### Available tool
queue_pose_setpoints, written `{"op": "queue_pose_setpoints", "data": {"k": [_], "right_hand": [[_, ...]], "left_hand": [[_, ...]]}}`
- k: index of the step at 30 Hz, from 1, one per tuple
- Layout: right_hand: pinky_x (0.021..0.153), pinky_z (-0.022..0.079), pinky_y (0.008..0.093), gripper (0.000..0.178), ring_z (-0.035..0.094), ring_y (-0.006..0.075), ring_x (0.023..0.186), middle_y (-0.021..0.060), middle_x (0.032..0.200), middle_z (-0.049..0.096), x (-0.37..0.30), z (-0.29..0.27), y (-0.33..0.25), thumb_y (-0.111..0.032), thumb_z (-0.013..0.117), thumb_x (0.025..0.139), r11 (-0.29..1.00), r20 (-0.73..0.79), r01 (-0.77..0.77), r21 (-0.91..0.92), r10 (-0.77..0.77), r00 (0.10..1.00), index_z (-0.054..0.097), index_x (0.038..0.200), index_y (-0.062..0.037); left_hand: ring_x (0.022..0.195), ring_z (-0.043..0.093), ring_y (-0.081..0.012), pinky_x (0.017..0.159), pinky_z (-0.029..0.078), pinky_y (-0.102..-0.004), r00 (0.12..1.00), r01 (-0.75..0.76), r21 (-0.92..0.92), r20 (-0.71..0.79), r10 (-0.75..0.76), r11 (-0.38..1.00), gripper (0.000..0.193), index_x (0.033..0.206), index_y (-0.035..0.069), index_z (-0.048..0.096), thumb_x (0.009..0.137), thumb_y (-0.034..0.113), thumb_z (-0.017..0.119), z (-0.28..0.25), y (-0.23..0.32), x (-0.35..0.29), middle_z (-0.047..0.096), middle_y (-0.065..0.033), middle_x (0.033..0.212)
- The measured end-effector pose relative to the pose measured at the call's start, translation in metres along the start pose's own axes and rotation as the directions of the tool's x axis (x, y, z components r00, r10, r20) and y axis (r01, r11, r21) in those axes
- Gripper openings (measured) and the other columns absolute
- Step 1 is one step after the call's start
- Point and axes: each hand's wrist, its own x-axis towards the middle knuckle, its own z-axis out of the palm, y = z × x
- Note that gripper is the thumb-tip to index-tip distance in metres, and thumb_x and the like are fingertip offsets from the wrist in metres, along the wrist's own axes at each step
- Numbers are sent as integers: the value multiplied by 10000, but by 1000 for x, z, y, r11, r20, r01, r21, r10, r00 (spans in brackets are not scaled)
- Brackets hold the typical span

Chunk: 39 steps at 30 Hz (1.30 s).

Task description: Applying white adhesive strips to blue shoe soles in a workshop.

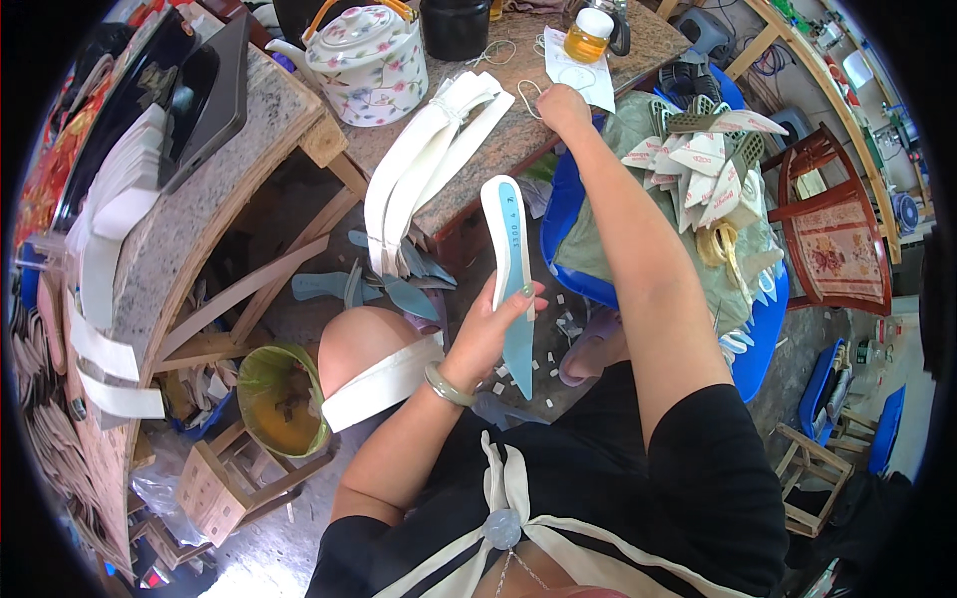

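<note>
Insole (512,237) in left hand (501,317), right hand (565,108) at the table (513,145)

The left hand's grip is pinched around the insole's middle, thumb across its face. The insole stands nearly upright over the person's lap, in front of the table's near edge: white-rimmed and rounded at the top, blue down its face, narrowing to a point below.

The right arm reaches forward to the table. Its hand is curled, knuckles up, beside a looped string (528,98) and a sheet of paper (603,90); whether the fingers pinch anything cannot be told. A jar (588,38) with a white lid stands on the paper.

Left of the right hand, a tied bundle (424,149) of white pieces lies on the table, its near end hanging over the edge. Behind it is a flowered teapot (367,75). Under the right forearm, a blue tub (570,234) holds a greenish sheet (618,135) with more insoles (703,164) on it. A white strip (384,384) lies across the left knee.
</note>
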Motion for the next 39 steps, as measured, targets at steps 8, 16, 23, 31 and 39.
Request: {"op": "queue_pose_setpoints", "data": {"k": [8, 16, 23, 31, 39], "right_hand": [[850, 494, 454, 258, 635, 340, 971, 168, 993, 674, 29, -21, 38, -271, 569, 841, 990, -68, -38, 133, 47, 997, 672, 940, -57], [840, 499, 426, 280, 640, 332, 951, 177, 990, 674, 60, -3, 45, -289, 603, 794, 997, 13, -21, 70, 20, 1000, 701, 970, -94], [787, 514, 438, 244, 654, 340, 866, 188, 896, 676, 45, 1, 13, -278, 592, 799, 978, 85, 172, 121, -182, 979, 718, 865, -80], [732, 522, 425, 248, 661, 332, 836, 189, 863, 674, 97, 3, -6, -217, 538, 831, 911, 64, 396, -118, -391, 918, 698, 809, -28], [838, 520, 397, 255, 652, 291, 949, 128, 1008, 683, 129, -1, -27, -152, 563, 809, 937, -76, 300, -176, -317, 945, 701, 1023, -129]], "left_hand": [[1049, 585, -220, 861, 479, -345, 991, 127, -64, 45, -124, 990, 496, 1322, 37, 399, 909, 263, 554, 1, 10, 11, 567, -126, 1176], [1059, 579, -221, 843, 504, -358, 984, 170, -68, 73, -165, 983, 525, 1354, 41, 367, 909, 249, 554, 0, 11, 14, 552, -135, 1194], [1069, 576, -228, 844, 508, -363, 983, 177, -78, 72, -171, 981, 555, 1375, 51, 347, 907, 257, 562, -4, 14, 13, 547, -143, 1205], [1081, 573, -222, 868, 489, -350, 981, 190, -110, 62, -184, 976, 551, 1361, 41, 350, 914, 284, 564, -4, 15, 10, 544, -134, 1219], [1009, 584, -172, 850, 466, -308, 981, 187, -125, 73, -179, 974, 528, 1372, 46, 360, 937, 264, 564, -6, 18, 12, 564, -112, 1180]]}}
